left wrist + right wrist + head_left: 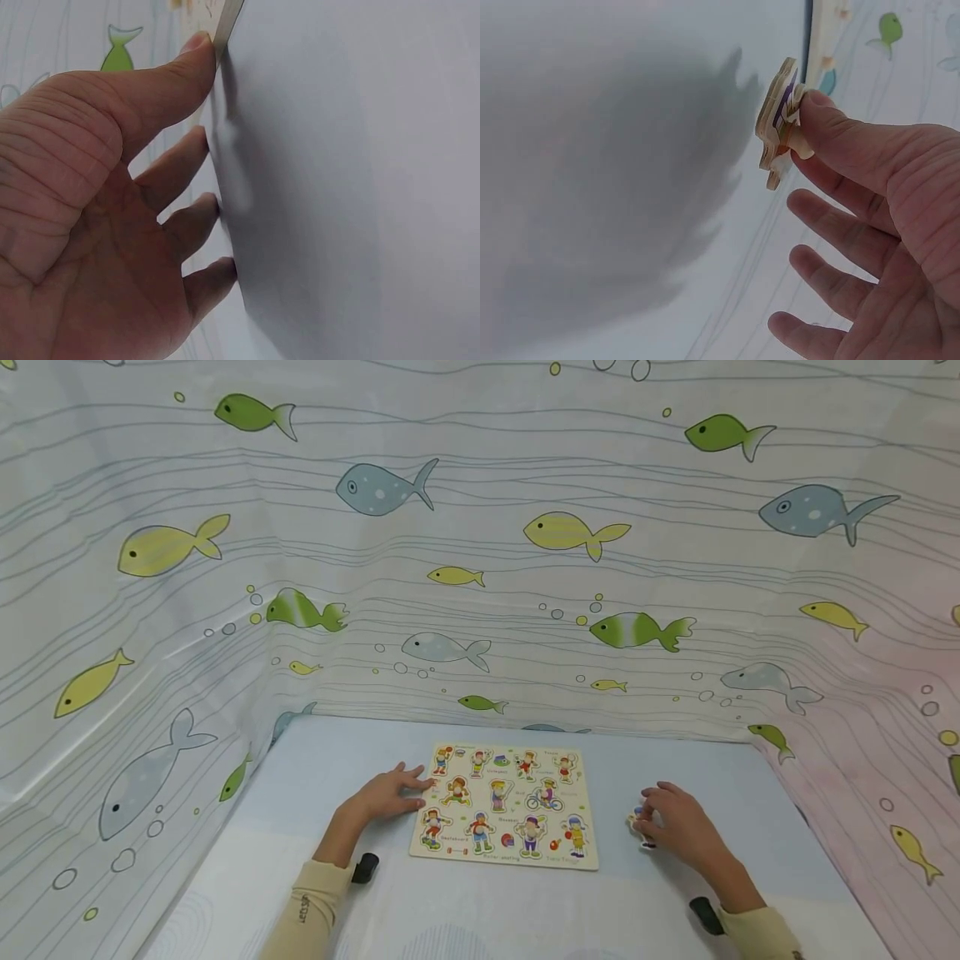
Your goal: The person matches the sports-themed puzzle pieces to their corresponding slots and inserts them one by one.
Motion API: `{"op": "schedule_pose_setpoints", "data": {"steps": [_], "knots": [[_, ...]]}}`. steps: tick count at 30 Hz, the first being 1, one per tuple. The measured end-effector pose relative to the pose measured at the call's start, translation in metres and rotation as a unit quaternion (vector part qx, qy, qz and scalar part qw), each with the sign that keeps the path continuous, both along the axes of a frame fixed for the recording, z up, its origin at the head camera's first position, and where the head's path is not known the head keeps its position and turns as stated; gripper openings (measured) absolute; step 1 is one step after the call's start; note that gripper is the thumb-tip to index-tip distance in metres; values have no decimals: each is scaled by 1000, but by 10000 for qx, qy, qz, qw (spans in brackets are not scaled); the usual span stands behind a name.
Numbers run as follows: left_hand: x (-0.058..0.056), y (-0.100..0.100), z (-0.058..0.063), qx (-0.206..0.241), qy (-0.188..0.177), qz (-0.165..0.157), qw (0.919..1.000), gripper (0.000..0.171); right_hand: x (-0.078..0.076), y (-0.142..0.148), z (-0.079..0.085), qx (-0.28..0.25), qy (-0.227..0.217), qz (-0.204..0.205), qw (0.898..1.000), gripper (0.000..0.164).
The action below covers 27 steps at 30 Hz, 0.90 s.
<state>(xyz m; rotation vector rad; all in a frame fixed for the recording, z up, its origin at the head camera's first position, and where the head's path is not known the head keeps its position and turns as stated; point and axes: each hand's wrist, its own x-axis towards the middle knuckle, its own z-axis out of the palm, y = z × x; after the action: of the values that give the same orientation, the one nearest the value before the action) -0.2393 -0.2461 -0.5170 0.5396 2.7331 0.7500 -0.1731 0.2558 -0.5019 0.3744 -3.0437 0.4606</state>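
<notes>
A wooden peg-puzzle board (482, 793) printed with sports figures and words lies flat on the table, with several figure pieces on it. At its left edge is my left hand (390, 793), fingers spread and loosely extended. In the left wrist view the thumb touches the board's edge (227, 26), while the other fingertips rest on the tabletop. To the right of the board, my right hand (678, 827) pinches a wooden puzzle piece (780, 112) by its small knob between thumb and index finger. The piece is tilted on edge in the right wrist view; the other fingers are spread.
A pale blue and white tabletop (360, 902) surrounds the board. Behind and beside it rise sheet walls (480, 602) printed with fish and wavy lines. Each wrist carries a black device, one at the left cuff (365, 868) and one at the right cuff (707, 916).
</notes>
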Motion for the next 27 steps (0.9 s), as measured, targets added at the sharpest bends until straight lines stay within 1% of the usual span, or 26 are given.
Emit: {"op": "schedule_pose_setpoints", "data": {"steps": [6,9,13,19,27], "knots": [[0,0,1,3,15,-71,10000,43,-6,-14,-1,21,-15,93,10000,22],[0,0,1,34,21,-56,10000,43,-9,-21,-2,7,26,181,9998,23],[1,0,1,64,8,-9,10000,43,-10,-30,-4,-27,66,262,9996,23],[1,1,0,99,34,-46,9999,43,-12,-45,-3,-30,2,302,9995,23],[0,1,1,42,7,-4,10000,43,-13,-55,-4,-52,-65,366,9993,23]]}}
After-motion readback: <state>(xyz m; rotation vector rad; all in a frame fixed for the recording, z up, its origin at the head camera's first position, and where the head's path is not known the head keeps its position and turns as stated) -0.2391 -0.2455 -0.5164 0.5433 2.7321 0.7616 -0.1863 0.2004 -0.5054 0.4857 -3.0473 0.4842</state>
